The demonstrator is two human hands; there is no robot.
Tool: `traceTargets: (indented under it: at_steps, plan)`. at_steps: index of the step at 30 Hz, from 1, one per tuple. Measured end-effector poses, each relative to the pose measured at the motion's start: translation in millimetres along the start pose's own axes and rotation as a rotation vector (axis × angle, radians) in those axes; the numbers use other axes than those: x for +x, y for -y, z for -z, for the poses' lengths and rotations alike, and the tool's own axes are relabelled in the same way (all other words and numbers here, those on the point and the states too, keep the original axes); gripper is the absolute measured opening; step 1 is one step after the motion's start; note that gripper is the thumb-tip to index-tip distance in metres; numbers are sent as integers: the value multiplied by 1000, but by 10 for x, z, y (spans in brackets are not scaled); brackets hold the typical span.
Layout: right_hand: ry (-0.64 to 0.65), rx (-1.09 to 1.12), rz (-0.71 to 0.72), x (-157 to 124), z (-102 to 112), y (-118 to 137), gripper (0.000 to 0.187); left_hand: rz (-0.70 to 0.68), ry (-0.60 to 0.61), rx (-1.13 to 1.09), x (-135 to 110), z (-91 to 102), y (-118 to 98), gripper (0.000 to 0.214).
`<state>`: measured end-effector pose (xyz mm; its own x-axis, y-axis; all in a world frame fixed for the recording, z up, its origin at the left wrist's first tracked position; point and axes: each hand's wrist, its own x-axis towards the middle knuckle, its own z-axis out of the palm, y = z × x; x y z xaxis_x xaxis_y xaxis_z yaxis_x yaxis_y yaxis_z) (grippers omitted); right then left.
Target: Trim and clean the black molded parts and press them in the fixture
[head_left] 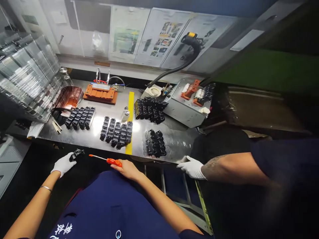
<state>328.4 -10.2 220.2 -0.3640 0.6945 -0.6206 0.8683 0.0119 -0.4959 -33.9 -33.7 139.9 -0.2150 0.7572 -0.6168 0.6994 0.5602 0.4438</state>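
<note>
My left hand [64, 164], in a white glove, is closed around a small black plastic part [77, 154] in front of the bench edge. My right hand [128, 168] is bare and wrapped round the orange handle of a hand tool [114, 162]. The tool has a thin metal shaft and an orange tip pointing left towards the black part, with a small gap between them. Rows of similar black plastic parts [117, 132] lie on the metal bench [99, 114] just beyond my hands. Another group of black parts [81, 118] sits further left.
At right, a co-worker's gloved hand [191, 167] rests by the bench edge near more black parts [156, 142]. An orange fixture [101, 92], a small bottle [125, 114] and a grey box [185, 103] stand behind. Stacked clear trays [30, 76] rise at left.
</note>
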Motion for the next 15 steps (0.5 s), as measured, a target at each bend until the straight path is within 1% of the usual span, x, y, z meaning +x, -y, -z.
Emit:
traceTargets:
  at_steps: [1,2,4,7,9,10,12,13,15]
  plan:
    - [-16,6,-21,-16,16,-69,57,-42,0,111,105,33,-190,56]
    - [-23,14,-35,-31,26,-131,55,-76,-14,176,218,47,-408,54]
    - [-23,38,-44,-57,37,-232,50,-89,-90,195,458,5,-905,55]
    - [-16,86,-54,-95,52,-348,44,-47,-207,206,797,-201,-1648,51]
    - [-12,124,-70,-122,76,-423,42,-85,-268,217,981,-344,-2030,45]
    - [-14,144,-79,-135,94,-463,41,-115,-284,222,1058,-388,-2171,40]
    - [-21,173,-102,-158,137,-546,41,-169,-294,230,1190,-394,-2348,33]
    - [-28,181,-114,-165,158,-586,41,-182,-302,231,1249,-354,-2392,33]
    - [-43,178,-129,-171,191,-652,41,-186,-345,229,1359,-220,-2414,33]
